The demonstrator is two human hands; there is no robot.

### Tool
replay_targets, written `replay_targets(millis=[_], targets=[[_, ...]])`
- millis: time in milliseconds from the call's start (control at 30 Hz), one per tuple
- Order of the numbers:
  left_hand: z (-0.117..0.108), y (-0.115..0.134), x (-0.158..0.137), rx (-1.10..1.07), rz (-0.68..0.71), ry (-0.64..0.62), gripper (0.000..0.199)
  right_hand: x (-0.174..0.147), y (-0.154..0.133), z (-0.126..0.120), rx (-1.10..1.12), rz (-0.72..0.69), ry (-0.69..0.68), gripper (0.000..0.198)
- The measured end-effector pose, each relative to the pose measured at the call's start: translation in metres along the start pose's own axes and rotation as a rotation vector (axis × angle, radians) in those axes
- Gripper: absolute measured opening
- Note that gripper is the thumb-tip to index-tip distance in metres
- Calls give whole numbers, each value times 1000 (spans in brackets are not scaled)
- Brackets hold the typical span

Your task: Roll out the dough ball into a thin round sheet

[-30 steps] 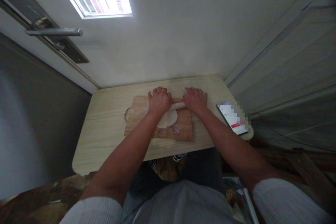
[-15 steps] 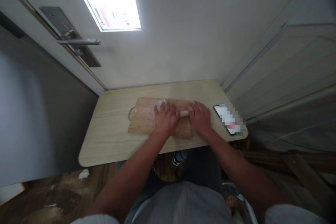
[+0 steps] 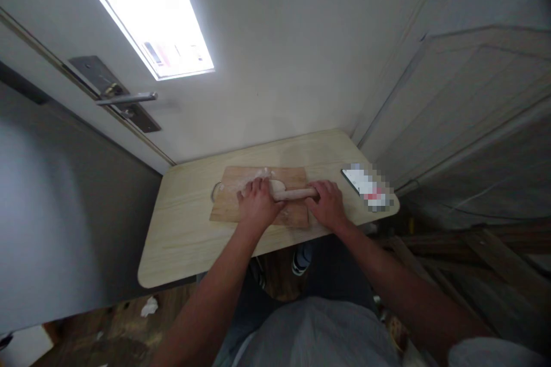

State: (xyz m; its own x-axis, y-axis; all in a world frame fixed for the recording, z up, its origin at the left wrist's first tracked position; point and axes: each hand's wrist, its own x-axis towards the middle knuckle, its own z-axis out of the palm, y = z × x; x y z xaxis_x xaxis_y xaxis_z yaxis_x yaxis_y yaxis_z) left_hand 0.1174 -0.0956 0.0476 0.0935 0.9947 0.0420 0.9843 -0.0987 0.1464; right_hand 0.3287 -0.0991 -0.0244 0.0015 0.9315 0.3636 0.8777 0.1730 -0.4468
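A wooden cutting board (image 3: 228, 208) lies on the small table, dusted with white flour on its far left part. Across it runs a wooden rolling pin (image 3: 297, 194). My right hand (image 3: 329, 203) is wrapped round the pin's right end, just past the board's edge. My left hand (image 3: 258, 203) covers the pin's left end, its thumb along the near side. Pale flat dough (image 3: 276, 184) shows between my left fingers and the pin; the rest of it is hidden under the hand and pin.
The pale wooden table (image 3: 181, 241) has rounded corners and stands against a white door with a metal handle (image 3: 129, 98). A phone (image 3: 353, 179), partly blurred out, lies at the table's right end. A crumpled white paper (image 3: 149, 306) is on the floor.
My hands have come slightly nearer my body and farther apart, with the pin tilted up to the right. More of the pin and the dough now shows. The view has shifted a little.
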Motion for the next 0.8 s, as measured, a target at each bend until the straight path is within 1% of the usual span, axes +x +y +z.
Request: replay_targets(millis=[67,133,200,367,500,600,667,733,800], targets=[[-3,-3,3,4,4,-18,70,-1,0,2,-17,10,0,26],[-3,-6,7,-10,37,-27,71,-1,2,4,-15,2,9,22],[-2,-10,11,-40,97,-40,76,-1,3,4,-3,-14,11,20],[-3,-22,22,-133,315,-104,86,-1,5,2,10,-39,6,19],[-5,-28,24,-183,362,-118,84,-1,4,1,7,-34,16,19],[-6,-29,26,-230,351,-103,75,2,0,0,-17,-3,28,17],[-5,-28,30,-280,304,-47,61,6,-6,-1,-39,12,26,17],[-3,-25,36,-313,205,37,45,11,-15,-1,-74,13,13,18],[0,-23,40,-273,93,101,41,17,-23,-1,-118,0,-18,21]])
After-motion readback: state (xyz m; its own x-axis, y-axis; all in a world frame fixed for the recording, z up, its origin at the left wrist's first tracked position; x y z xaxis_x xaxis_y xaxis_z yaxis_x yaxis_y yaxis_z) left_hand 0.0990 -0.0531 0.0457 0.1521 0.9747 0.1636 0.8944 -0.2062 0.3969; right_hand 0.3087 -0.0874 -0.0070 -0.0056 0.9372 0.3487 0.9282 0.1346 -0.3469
